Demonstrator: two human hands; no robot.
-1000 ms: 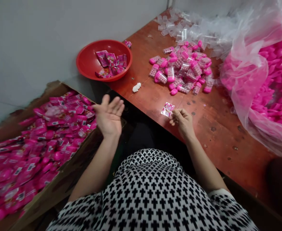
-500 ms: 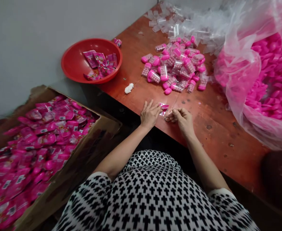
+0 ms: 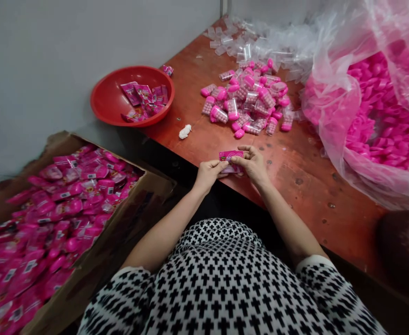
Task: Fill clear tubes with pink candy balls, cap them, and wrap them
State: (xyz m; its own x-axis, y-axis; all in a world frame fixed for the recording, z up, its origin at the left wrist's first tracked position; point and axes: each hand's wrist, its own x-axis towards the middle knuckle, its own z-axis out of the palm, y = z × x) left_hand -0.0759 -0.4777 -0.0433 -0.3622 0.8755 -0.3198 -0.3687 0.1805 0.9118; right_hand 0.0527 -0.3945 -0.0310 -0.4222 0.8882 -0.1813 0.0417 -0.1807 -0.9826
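Observation:
Between my two hands is a small pink printed packet [image 3: 231, 155], held just above the near edge of the red-brown table [image 3: 204, 149]. My left hand [image 3: 207, 175] pinches its left side, thumb on top. At its right side, my right hand [image 3: 255, 164] grips it between thumb and fingers. The thumbs nearly meet at the middle of the packet and cover part of its print. Beyond the hands lies a pile of clear, pink-capped candy tubes [image 3: 246, 100] filled with small pale pink balls.
A red bowl [image 3: 98, 100] holding several pink packets stands at the table's left edge. Below it, a cardboard box [image 3: 128, 204] is full of filled pink packets. Clear empty tubes [image 3: 267, 44] lie at the back. On the right, a plastic bag [image 3: 351, 93] holds pink caps. A white lump [image 3: 185, 131] lies nearby.
The packet, earlier flat on the table under my left fingers, is now lifted in both hands. My right hand has moved left and closed on its right side. The view has shifted slightly.

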